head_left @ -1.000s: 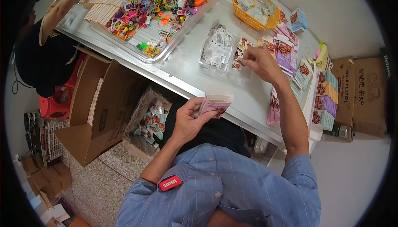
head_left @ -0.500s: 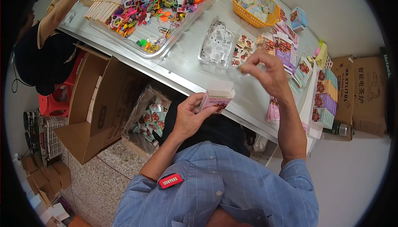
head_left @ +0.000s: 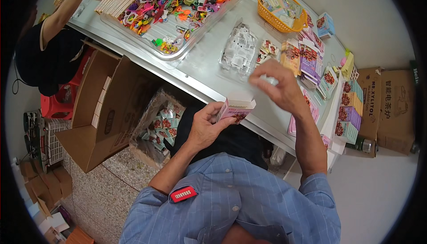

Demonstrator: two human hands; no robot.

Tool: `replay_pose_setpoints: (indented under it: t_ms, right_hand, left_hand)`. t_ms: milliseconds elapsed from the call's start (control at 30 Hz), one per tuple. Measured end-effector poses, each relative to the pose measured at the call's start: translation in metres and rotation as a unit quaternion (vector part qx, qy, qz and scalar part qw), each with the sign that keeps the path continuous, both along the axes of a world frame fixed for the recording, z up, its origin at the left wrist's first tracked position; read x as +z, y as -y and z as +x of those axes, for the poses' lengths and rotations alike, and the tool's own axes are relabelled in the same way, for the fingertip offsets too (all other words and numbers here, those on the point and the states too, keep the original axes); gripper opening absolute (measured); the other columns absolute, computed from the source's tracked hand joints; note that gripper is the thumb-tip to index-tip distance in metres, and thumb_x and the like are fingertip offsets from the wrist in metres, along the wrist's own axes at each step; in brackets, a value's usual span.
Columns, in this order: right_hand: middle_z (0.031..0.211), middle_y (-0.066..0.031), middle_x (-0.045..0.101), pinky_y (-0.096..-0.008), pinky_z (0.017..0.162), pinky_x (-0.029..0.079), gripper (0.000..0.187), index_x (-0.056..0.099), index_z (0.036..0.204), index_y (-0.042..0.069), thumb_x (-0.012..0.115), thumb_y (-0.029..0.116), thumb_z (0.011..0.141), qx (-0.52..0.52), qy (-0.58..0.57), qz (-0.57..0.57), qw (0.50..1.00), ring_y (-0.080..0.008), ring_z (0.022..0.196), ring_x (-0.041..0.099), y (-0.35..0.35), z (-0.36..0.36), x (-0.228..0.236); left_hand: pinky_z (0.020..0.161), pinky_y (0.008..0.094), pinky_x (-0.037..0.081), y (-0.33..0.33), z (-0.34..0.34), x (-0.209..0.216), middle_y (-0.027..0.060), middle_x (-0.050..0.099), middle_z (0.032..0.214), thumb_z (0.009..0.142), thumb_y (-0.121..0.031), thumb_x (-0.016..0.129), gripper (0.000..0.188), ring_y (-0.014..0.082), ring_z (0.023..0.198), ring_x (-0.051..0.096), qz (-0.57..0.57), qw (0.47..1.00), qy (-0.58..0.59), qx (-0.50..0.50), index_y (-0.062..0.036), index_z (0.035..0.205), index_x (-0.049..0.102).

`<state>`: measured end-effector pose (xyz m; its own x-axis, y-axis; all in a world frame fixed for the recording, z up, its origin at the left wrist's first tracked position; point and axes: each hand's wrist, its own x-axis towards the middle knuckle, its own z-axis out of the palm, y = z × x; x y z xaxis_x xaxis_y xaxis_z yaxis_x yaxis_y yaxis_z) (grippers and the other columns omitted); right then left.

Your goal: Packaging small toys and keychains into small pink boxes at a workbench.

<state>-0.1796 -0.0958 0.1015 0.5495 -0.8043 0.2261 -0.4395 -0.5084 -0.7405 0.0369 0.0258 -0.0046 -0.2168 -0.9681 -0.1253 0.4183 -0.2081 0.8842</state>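
Note:
My left hand point(head_left: 204, 126) is closed around a small pink carton point(head_left: 236, 110) whose top flaps stand up, just in front of the table edge. Above and to the right of it, my right hand point(head_left: 283, 89) is raised over the table, its fingers pinched and blurred. Something small and whitish point(head_left: 269, 80) shows at those fingers; its kind is not clear. Beyond that hand lies a clear plastic tray point(head_left: 239, 50) of small white packets. Next to the tray are small printed cards point(head_left: 268, 49) and flat cartons in orange point(head_left: 291, 58) and purple point(head_left: 310, 61).
A yellow basket point(head_left: 279, 22) of packets stands at the back. Far left, a large clear bin point(head_left: 178, 57) holds colourful trinkets; a co-worker's arm point(head_left: 66, 19) reaches beside it. Small boxes point(head_left: 350, 110) are stacked at right. Below the table stand an open cardboard box point(head_left: 89, 144) and a lined carton point(head_left: 149, 148) of packets.
My right hand has come down a little and slightly left, nearer the pink carton. The left hand keeps its hold on the carton. The whole view has shifted slightly.

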Motion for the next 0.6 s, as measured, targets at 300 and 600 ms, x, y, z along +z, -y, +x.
replay_pose_setpoints:
  t_ms: [300, 600]
  right_hand:
    - [0.096, -0.0129, 0.069, -0.045, 0.093, 0.043, 0.024, 0.075, 0.098, 0.007, 0.079, 0.023, 0.08, -0.049, -0.331, -0.113, 0.935, -0.0301, 0.106, 0.06, 0.067, 0.028, -0.041]
    - [0.09, -0.0099, 0.069, -0.0423, 0.09, 0.044, 0.023, 0.069, 0.087, 0.004, 0.079, 0.023, 0.078, -0.048, -0.304, -0.015, 0.951, -0.0294, 0.092, 0.062, 0.077, 0.017, -0.048]
  left_hand:
    - [0.094, 0.0293, 0.057, 0.0, 0.001, -0.002, 0.0147, 0.07, 0.119, 0.093, 0.001, 0.072, 0.038, 0.0166, 0.105, 0.069, -0.002, 1.0, -0.004, 0.014, 0.0059, 0.128, 0.057]
    - [0.094, 0.0292, 0.056, -0.002, 0.009, -0.007, 0.015, 0.07, 0.119, 0.093, 0.002, 0.072, 0.039, 0.0164, 0.107, 0.068, 0.011, 1.0, -0.01, 0.021, 0.0062, 0.128, 0.057]
